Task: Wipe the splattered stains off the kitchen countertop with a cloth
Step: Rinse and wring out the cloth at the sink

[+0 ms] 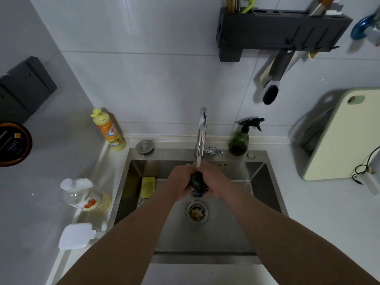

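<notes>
Two bare forearms enter from the lower left and lower right of the frame, no sleeve, watch, bracelet or glove visible on either, narrowing toward the left hand [181, 183] and right hand [213, 182] at centre frame, fingers without rings.

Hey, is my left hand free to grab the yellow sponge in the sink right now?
Probably not yet: the left hand and right hand both grip the dark cloth. The yellow sponge lies unobstructed nearby.

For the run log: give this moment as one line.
phase: rinsing cloth | left hand + right hand: shut on dark cloth | faucet: running | over sink | countertop: not yet wiped
</notes>
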Demonstrator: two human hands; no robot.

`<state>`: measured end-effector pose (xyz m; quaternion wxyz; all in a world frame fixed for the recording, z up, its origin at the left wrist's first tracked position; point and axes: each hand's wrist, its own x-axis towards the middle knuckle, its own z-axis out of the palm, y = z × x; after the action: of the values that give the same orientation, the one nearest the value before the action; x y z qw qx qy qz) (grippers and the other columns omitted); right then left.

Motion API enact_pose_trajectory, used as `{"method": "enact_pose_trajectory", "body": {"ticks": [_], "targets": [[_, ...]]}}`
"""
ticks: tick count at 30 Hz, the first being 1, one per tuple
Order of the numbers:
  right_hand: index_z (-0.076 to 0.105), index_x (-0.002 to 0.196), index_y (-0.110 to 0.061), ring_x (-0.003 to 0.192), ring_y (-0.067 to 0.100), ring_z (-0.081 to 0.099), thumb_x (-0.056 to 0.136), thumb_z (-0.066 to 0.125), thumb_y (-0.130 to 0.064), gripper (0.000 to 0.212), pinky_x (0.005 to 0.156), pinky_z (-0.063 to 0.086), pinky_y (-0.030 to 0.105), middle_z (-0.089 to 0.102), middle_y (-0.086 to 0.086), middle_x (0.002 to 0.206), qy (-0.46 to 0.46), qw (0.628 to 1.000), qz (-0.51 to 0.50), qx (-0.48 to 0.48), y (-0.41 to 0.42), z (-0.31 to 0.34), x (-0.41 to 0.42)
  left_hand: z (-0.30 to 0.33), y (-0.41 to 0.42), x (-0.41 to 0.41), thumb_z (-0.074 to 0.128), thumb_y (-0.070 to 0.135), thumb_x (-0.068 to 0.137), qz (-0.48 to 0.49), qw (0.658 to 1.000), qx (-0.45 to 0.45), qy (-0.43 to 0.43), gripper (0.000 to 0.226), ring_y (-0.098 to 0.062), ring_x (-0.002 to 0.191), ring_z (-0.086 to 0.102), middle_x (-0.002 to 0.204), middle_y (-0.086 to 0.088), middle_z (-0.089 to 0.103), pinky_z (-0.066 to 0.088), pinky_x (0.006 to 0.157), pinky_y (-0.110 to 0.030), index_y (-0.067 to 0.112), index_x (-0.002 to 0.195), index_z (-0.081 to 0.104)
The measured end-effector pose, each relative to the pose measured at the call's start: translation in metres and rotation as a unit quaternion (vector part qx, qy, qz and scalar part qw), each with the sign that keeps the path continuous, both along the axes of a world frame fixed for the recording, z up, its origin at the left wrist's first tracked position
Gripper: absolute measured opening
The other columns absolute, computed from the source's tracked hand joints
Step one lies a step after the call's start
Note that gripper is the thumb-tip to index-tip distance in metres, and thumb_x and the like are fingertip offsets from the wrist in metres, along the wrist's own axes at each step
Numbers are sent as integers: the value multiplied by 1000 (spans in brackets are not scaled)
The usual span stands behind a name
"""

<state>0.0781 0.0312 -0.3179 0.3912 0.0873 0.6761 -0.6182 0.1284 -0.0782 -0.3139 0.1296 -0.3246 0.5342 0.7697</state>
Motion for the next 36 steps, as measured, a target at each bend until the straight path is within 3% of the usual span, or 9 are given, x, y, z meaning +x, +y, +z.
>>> {"method": "enact_pose_trajectory", "body": {"ticks": [3, 6, 11, 16, 20, 25, 30, 33, 36], "targets": [[68, 102, -16, 85, 26, 70, 101, 47, -39, 31, 63, 57, 32, 71, 11, 99, 84, 992, -19, 88, -20, -1, 6, 3, 3, 2, 53, 26, 104, 3, 998, -58, -32, 38, -24, 85, 66, 103, -11, 69, 57, 82, -42, -1, 129, 62], [66, 100, -13, 89, 27, 68, 103, 42, -35, 33, 79, 54, 36, 70, 11, 100, 151, 977, 5, 151, -34, -2, 6, 1, 4, 1, 49, 26, 106, 23, 996, -83, -38, 40, -19, 73, 59, 89, -8, 63, 53, 72, -36, -2, 133, 58], [58, 110, -10, 100, 30, 64, 103, 42, -27, 25, 88, 55, 42, 65, 12, 104, 211, 957, 17, 200, -36, -1, 6, -3, 4, -3, 54, 17, 102, 20, 979, -199, -39, 61, -25, 119, 63, 153, -12, 46, 50, 100, -35, 8, 156, 29], [59, 125, -2, 91, 29, 64, 105, 38, -13, 31, 69, 45, 33, 67, 20, 105, 342, 902, 62, 255, -26, -3, 4, 12, 15, 3, 53, 74, 90, 19, 989, 94, -112, 66, -35, 105, 69, 110, -13, 76, 59, 85, -56, 18, 121, 70], [64, 111, -11, 87, 18, 63, 102, 42, -38, 36, 59, 47, 11, 66, 16, 117, 185, 971, 49, 141, -21, 4, -5, 18, 21, 0, 46, 62, 99, 89, 970, 224, -42, 60, -38, 120, 62, 124, -19, 69, 49, 102, -60, 13, 126, 68], [57, 130, -5, 115, 32, 60, 104, 48, -22, 33, 92, 51, 37, 63, 15, 124, 136, 961, 46, 237, 16, -7, -16, 23, 11, -13, 52, 1, 99, 62, 996, 40, -50, 28, -40, 107, 68, 117, -29, 67, 56, 94, -55, -7, 120, 67], [73, 108, -14, 86, 36, 72, 95, 50, -56, 50, 70, 60, 57, 75, 15, 98, -190, 977, -75, -59, 8, 0, 0, 21, 17, -11, 54, 15, 100, 34, 998, -49, -29, 23, -29, 89, 73, 103, -15, 74, 61, 78, -42, 6, 105, 74], [70, 99, -6, 91, 37, 70, 97, 52, -32, 32, 89, 52, 63, 70, 20, 96, -150, 976, -117, -102, -15, 9, 1, 17, 14, -12, 50, 21, 104, 2, 975, -216, -59, 31, -33, 110, 66, 120, -17, 67, 53, 95, -42, 5, 129, 59], [61, 112, -3, 111, 45, 65, 93, 48, -10, 24, 96, 52, 61, 65, 25, 109, -38, 994, -97, -23, -34, 19, 2, 9, 6, -4, 44, 19, 100, 61, 986, -139, -64, 32, -43, 112, 64, 122, -25, 66, 54, 94, -61, 7, 125, 60]]}}
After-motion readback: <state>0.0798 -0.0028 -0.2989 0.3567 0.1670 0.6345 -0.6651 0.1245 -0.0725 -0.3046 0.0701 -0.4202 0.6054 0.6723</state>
